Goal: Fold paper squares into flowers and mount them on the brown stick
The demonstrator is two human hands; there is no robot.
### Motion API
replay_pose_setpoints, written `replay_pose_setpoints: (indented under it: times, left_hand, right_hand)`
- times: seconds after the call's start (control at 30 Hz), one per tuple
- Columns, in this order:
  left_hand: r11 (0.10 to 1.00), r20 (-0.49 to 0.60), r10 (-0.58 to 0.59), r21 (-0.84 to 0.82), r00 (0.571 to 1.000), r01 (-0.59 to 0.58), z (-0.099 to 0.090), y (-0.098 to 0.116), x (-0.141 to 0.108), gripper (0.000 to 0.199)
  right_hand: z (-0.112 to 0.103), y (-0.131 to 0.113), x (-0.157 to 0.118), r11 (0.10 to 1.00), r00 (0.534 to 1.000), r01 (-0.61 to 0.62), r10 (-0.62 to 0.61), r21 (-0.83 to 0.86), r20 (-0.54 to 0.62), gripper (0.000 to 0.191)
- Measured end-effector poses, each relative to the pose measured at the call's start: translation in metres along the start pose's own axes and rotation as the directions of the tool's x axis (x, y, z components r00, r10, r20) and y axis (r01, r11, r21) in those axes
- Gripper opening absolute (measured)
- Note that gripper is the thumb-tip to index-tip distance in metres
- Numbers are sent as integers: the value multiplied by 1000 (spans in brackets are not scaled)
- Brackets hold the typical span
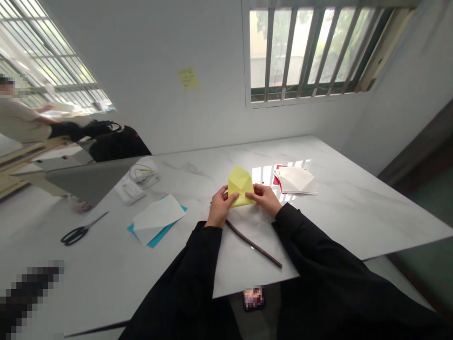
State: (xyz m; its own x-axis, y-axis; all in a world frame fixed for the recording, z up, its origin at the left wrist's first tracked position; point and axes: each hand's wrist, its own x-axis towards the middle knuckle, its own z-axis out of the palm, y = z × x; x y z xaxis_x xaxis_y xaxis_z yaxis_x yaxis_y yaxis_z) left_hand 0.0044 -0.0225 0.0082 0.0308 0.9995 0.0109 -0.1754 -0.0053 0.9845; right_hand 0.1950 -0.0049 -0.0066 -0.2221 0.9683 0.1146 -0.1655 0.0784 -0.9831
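Yellow folded paper (241, 186) gripped between left hand (220, 207) and right hand (264, 198), fingers (252, 189) closed on both edges; even pressure keeps creases aligned.

Daylight comes through a window (304, 52) set high in a white plaster wall (141, 56), its dark vertical bars standing against pale buildings and green foliage outside. A yellow sticky note (188, 79) is stuck to the wall left of it. A white marble-topped table (368, 208) with grey veining fills the room's corner, and a patch of window light falls across it. On the left, a large mirror (60, 89) reflects another barred window. Dark wood trim (421, 146) runs down the right.
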Motion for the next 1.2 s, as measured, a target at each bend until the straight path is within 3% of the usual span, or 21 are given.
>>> replay_pose_setpoints:
  times: [0.17, 0.33, 0.43, 0.5, 0.67, 0.87, 0.97, 1.07, 1.2]
  left_hand:
    - [1000, 14, -22, 3, 1000, 22, 6, 13, 9, 73]
    - [983, 162, -65, -162, 985, 92, 20, 30, 22, 70]
    - [968, 234, -47, -227, 971, 102, 28, 28, 23, 61]
    - [975, 216, -8, -216, 976, 55, 31, 20, 23, 55]
    - [991, 50, 24, -130, 998, -18, 28, -2, 23, 52]
    - [999, 3, 3, -52, 1000, -3, 22, -4, 23, 52]
    - [997, 32, -14, -78, 999, 17, 24, 3, 19, 55]
    - [987, 153, -25, -155, 988, 49, 27, 11, 14, 59]
    - [995, 172, -43, -82, 984, 58, 28, 12, 11, 60]
  right_hand:
    - [0, 2, 3, 998, 999, -28, 31, 55, -44, 55]
    - [-5, 1, 5, 980, 982, -70, 101, 188, -160, 53]
    - [-8, -1, 3, 965, 974, -81, 130, 249, -188, 51]
    - [-8, 0, 2, 963, 977, -84, 130, 255, -172, 51]
    - [-7, 6, 4, 972, 990, -101, 119, 214, -71, 52]
    - [-5, 6, 11, 968, 990, -138, 135, 210, 28, 51]
    - [-3, 3, 11, 973, 993, -118, 120, 198, 0, 47]
    - [-3, 1, 8, 968, 992, -102, 115, 230, -46, 46]
    - [-4, 2, 4, 981, 993, -117, 119, 155, -5, 46]
